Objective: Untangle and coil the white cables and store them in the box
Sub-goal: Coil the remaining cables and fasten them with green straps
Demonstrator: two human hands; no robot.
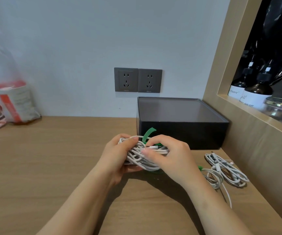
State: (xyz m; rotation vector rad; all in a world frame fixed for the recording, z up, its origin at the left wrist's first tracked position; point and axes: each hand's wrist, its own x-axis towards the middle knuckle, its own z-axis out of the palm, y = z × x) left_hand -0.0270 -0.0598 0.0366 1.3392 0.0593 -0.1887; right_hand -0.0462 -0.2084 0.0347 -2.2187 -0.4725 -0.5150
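Head view: left hand (118, 155) grips a coiled bundle of white cables (142, 158); right hand (170, 155) pinches it beside a green fabric strap (148, 134). Probably best to hold the loops squeezed while wrapping the strap snugly. Black rectangular box (179, 133) stands just beyond the right hand on a light wooden desktop (52, 158); grey wall (69, 48) behind.

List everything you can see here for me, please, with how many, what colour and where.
cable bundle: one, white, in both hands, before the box
strap: one, green, sticking up from the bundle
loose cables: tangled pile, white, on the table at right
box: one, black, lid on, against the wall
sockets: two, grey, on the wall
plastic bag: one, clear, red-and-white contents, far left
bottles: two, dark, shelf at right
glass jar: one, clear, same shelf
table: one, wood, underneath
left hand: grips the bundle
right hand: pinches the bundle near the strap
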